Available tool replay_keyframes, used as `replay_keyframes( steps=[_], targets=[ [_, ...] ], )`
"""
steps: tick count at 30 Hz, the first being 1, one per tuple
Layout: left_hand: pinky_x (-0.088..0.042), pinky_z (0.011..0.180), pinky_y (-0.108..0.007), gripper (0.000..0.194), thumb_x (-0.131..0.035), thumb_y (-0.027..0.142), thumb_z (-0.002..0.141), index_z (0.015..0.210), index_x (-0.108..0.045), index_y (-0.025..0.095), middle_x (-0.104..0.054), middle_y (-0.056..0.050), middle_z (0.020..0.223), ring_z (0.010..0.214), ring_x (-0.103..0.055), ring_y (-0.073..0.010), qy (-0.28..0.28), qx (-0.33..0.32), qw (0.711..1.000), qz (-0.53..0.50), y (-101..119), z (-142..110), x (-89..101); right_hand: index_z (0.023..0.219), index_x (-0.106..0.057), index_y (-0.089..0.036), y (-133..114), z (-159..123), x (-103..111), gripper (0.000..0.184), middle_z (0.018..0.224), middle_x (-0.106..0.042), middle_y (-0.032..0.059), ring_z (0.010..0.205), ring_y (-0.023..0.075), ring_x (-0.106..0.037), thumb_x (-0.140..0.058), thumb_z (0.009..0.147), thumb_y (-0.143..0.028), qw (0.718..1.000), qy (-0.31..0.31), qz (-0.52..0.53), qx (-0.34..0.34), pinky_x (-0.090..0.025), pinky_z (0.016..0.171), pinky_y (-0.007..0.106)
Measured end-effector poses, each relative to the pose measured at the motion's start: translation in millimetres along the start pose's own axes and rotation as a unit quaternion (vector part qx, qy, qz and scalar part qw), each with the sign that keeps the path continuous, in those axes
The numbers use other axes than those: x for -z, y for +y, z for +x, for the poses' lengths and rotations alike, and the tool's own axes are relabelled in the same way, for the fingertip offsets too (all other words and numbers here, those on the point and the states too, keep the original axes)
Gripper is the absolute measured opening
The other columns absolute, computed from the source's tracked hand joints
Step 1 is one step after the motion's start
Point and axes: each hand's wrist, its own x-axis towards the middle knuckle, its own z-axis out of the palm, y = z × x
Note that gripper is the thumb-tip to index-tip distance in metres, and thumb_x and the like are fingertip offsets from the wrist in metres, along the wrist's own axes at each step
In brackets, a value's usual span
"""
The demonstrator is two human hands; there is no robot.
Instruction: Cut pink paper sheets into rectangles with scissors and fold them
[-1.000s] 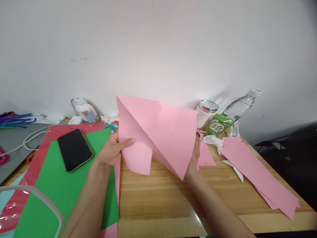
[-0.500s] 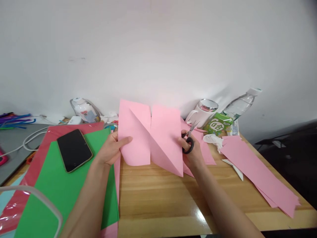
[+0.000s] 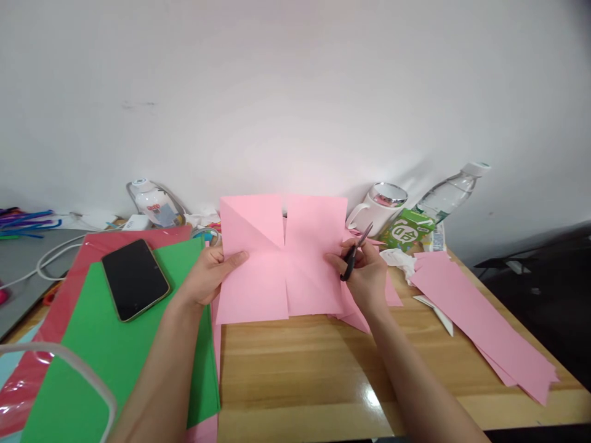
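A pink paper square [image 3: 277, 264] with diagonal creases and cuts in from its top and bottom edges is held up facing me over the wooden table [image 3: 300, 375]. My left hand [image 3: 210, 277] pinches its left edge, thumb on the front. My right hand [image 3: 364, 274] pinches the right edge and also grips small black-handled scissors [image 3: 355, 249], blades pointing up and right.
Left of the hands lie green paper [image 3: 120, 351] over red paper, with a black phone [image 3: 135, 279] on top. Behind stand a white mug [image 3: 378, 209], a green carton [image 3: 409, 231] and a water bottle [image 3: 446, 197]. Pink paper strips [image 3: 484, 326] lie at the right.
The pink sheet has been unfolded from a folded, tilted shape into a flat square. My right hand has come out from behind it and now shows the scissors.
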Motion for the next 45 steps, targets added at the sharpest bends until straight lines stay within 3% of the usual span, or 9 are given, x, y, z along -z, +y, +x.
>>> replay_keyframes(
  steps=[7,9,11,14,17,24,35,39,45],
  targets=[
    [-0.05,0.051,-0.023,0.027,-0.08,0.032,0.055,0.071,-0.071,0.012,-0.071,-0.005,0.065,0.054,-0.062,-0.0141,0.095,-0.076,0.992,-0.017,-3,5,-2.0,0.097,-0.061,-0.022,-23,-11,0,0.035,0.089,-0.064,0.0027,0.08,0.017,-0.06,-0.074,0.065,-0.023,0.994,0.054,0.002,0.094,-0.049,0.076,0.036],
    [-0.049,0.05,-0.022,0.025,-0.08,0.031,0.055,0.069,-0.07,0.012,-0.07,-0.004,0.063,0.053,-0.061,-0.0126,0.128,-0.105,0.986,-0.016,-5,7,-2.0,0.1,-0.06,-0.024,-31,-19,-1,0.033,0.085,-0.065,0.0021,0.073,0.0164,-0.061,-0.071,0.069,-0.026,0.992,-0.096,0.071,0.05,-0.051,0.071,0.036],
    [-0.049,0.051,-0.021,0.024,-0.08,0.031,0.056,0.067,-0.069,0.013,-0.07,-0.002,0.063,0.053,-0.06,-0.0119,0.154,-0.127,0.98,-0.022,-6,8,-2.1,0.101,-0.06,-0.023,-35,-27,-5,0.033,0.084,-0.067,0.003,0.07,0.0167,-0.062,-0.07,0.07,-0.028,0.946,-0.295,0.125,-0.053,-0.052,0.067,0.035],
    [-0.049,0.051,-0.021,0.025,-0.078,0.033,0.058,0.07,-0.069,0.014,-0.07,-0.001,0.063,0.054,-0.061,-0.0119,0.181,-0.147,0.972,-0.025,-6,9,-2.6,0.103,-0.057,-0.022,-31,-34,-13,0.045,0.092,-0.066,0.0049,0.079,0.0185,-0.064,-0.077,0.063,-0.024,0.876,-0.422,0.152,-0.18,-0.053,0.071,0.035],
    [-0.047,0.049,-0.021,0.026,-0.077,0.035,0.059,0.071,-0.068,0.014,-0.07,-0.001,0.063,0.052,-0.06,-0.0117,0.21,-0.172,0.962,-0.028,-4,8,-4.4,0.105,-0.055,-0.022,-24,-36,-18,0.046,0.092,-0.065,0.0049,0.083,0.0189,-0.064,-0.076,0.064,-0.027,0.859,-0.43,0.165,-0.222,-0.051,0.074,0.036],
    [-0.047,0.05,-0.021,0.024,-0.076,0.034,0.06,0.073,-0.069,0.015,-0.071,-0.001,0.067,0.055,-0.06,-0.0127,0.214,-0.178,0.96,-0.034,-2,4,-14.5,0.087,-0.063,-0.016,-25,-34,-21,0.027,0.077,-0.058,0.0034,0.071,0.0148,-0.053,-0.064,0.076,-0.04,0.879,-0.451,0.092,-0.123,-0.043,0.063,0.027],
    [-0.046,0.054,-0.022,0.02,-0.073,0.033,0.065,0.076,-0.069,0.016,-0.067,0.001,0.066,0.059,-0.059,-0.0133,0.191,-0.18,0.965,0.028,-15,4,-17.6,0.099,-0.062,-0.019,-32,-36,-23,0.028,0.069,-0.05,-0.0016,0.062,0.0113,-0.046,-0.065,0.077,-0.034,0.898,-0.399,0.118,-0.141,-0.043,0.062,0.025],
    [-0.046,0.055,-0.023,0.019,-0.073,0.033,0.064,0.073,-0.069,0.017,-0.069,0.001,0.07,0.06,-0.059,-0.0136,0.199,-0.173,0.964,0.032,-16,2,-21.7,0.096,-0.063,-0.02,-33,-35,-23,0.03,0.067,-0.05,-0.0026,0.058,0.01,-0.045,-0.07,0.071,-0.034,0.908,-0.375,0.124,-0.138,-0.045,0.06,0.025],
    [-0.048,0.055,-0.023,0.02,-0.074,0.033,0.063,0.075,-0.069,0.017,-0.069,0.0,0.073,0.061,-0.06,-0.0139,0.187,-0.163,0.969,0.02,-14,-1,-23.9,0.093,-0.063,-0.02,-33,-32,-23,0.038,0.082,-0.061,0.0016,0.073,0.015,-0.056,-0.077,0.059,-0.028,0.896,-0.384,0.147,-0.168,-0.047,0.068,0.027]
  ],
)
